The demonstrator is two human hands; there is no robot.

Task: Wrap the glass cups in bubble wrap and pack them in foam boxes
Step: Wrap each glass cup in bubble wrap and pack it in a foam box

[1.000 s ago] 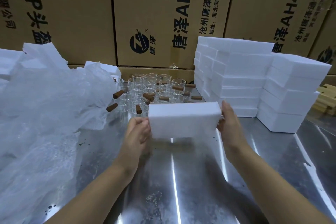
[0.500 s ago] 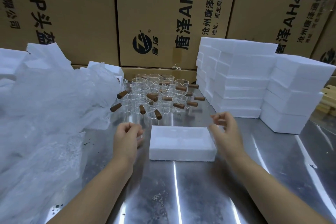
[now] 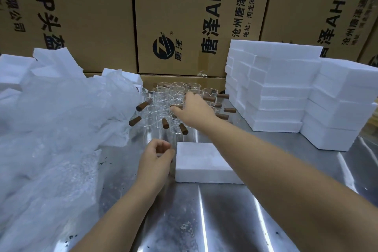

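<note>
Flat on the steel table [image 3: 225,221], near its middle: one white foam box [image 3: 202,159], touched by neither hand.

Beyond the box's far edge: a tight cluster of clear glass cups [image 3: 163,96], upright and unwrapped, with brown handles [image 3: 141,106] sticking out to all sides.

Stretched over that cluster, past the box: the right hand [image 3: 194,108], palm down, fingers spread and only slightly bent, thumb tip close to one handle. Closed round nothing so far. Forearm crossing above the box's right half.

Just off the box's far left corner, above the table: the left hand [image 3: 155,155], fingers curled in toward the thumb. Cannot tell whether anything is pinched there.

Left of the box: a big crumpled heap of bubble wrap [image 3: 61,118], reaching up to the cups' left side, with white foam pieces [image 3: 51,61] showing behind it.

Right of the box and farther back: two stacks [image 3: 286,88] of the same white foam boxes, set side by side.

Behind the box, past cups and stacks: a wall of brown cartons [image 3: 184,16] with dark printed lettering and a round logo.
</note>
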